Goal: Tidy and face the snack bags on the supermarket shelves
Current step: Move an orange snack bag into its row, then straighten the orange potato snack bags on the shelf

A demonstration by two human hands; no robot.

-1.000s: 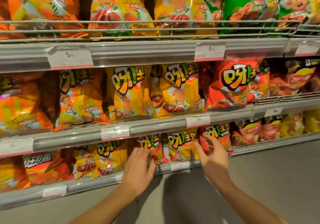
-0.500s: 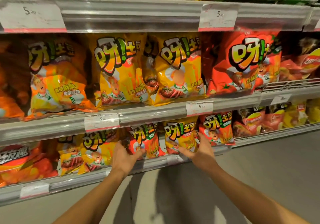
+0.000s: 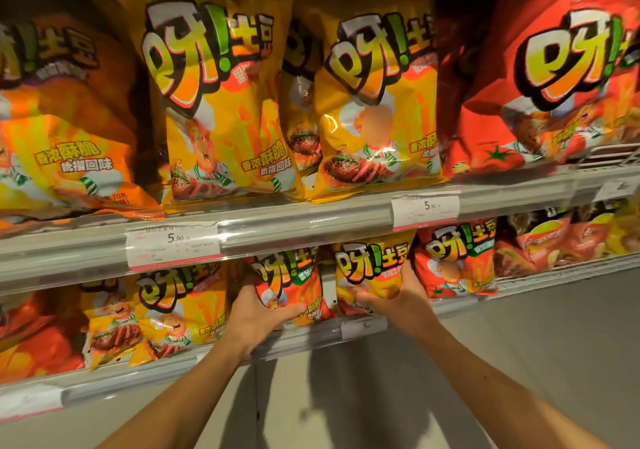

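On the bottom shelf, my left hand (image 3: 256, 313) grips the lower left edge of a small red snack bag (image 3: 291, 282), thumb across its front. My right hand (image 3: 398, 298) holds a small yellow snack bag (image 3: 370, 268) from its right side, thumb under its front. Both bags stand upright, a narrow gap between them. Another small red bag (image 3: 457, 258) stands just right of my right hand. Small yellow bags (image 3: 180, 306) lean to the left of my left hand.
The shelf above carries big yellow bags (image 3: 214, 102) and a big red bag (image 3: 554, 77), with price tags (image 3: 173, 244) on its rail. Dark chip bags (image 3: 543, 240) fill the lower shelf at right. The bottom shelf rail (image 3: 311, 337) runs under my hands; grey floor lies below.
The view moved closer and lower to the shelves. Both hands went from reaching toward the bottom-shelf bags to holding one each, left on the red bag, right on the yellow.
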